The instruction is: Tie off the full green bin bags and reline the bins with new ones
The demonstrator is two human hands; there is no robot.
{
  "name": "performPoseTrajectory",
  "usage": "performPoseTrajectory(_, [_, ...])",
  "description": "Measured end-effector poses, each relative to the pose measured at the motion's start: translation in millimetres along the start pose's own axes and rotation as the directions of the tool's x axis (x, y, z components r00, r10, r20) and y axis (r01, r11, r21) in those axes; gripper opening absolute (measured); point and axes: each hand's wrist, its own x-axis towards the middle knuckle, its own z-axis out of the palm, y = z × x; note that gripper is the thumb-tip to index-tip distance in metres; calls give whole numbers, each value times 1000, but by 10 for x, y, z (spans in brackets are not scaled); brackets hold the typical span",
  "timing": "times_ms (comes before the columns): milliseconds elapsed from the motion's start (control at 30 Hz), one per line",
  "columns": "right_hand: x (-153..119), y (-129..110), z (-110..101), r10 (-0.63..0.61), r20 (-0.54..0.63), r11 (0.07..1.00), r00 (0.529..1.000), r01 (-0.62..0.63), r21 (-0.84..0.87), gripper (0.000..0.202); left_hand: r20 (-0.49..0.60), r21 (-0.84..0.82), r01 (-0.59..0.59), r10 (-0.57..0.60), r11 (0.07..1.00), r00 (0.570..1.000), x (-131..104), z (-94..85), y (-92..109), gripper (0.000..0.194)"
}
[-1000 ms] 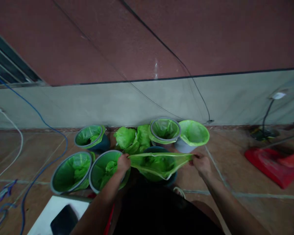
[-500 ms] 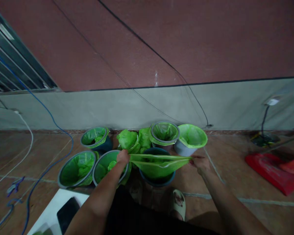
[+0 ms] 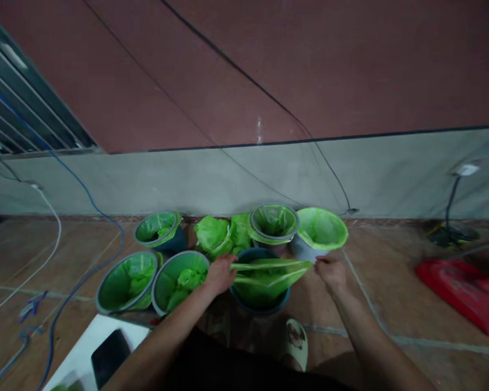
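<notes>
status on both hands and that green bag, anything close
Left hand and right hand gripping green bag. Mouth stretched above blue bucket. Lined bin beside left hand.

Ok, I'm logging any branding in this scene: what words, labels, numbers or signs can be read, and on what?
None can be read anywhere.
Green bag: no legible print.
Pale slipper: its dark patch is too blurred to tell whether it holds lettering.

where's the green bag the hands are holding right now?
Lower middle of the head view, slightly right of centre: the green bag is stretched between the left hand and right hand, over the dark blue bin.
</notes>
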Motion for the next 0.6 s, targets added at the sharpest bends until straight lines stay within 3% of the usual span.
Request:
performPoseTrajectory(67, [-36,-159,67,-18,14,996,1000,19,-89,22,130,-9,-219,218,976,967,-97,199,277,37])
performPoseTrajectory(133, [-140,-317,203,-96,146,978,985,120,-170,26,284,30,-306,286,951,915,-149,407,465,40])
performPoseTrajectory(167, [-218,-382,290,-146,262,958,954,203,-202,29,344,60,-319,280,946,896,-152,502,518,42])
performPoseTrajectory(200, [-308,-432,384,-191,391,927,901,296,-229,31,393,94,-325,265,941,881,-142,588,546,43])
performPoseTrajectory(300, [-572,-490,648,-248,704,757,666,586,-288,45,475,174,-317,202,933,856,-81,792,528,47])
performPoseTrajectory(367, [-676,-470,780,-177,797,648,578,678,-347,53,494,199,-296,166,934,854,-47,889,489,46])
performPoseTrajectory(433, [-698,-425,875,-96,807,590,583,687,-425,51,490,197,-279,152,940,859,-25,960,461,43])
performPoseTrajectory(600, [-521,-342,996,-30,723,564,690,609,-557,29,509,196,-234,105,952,855,44,1040,392,53])
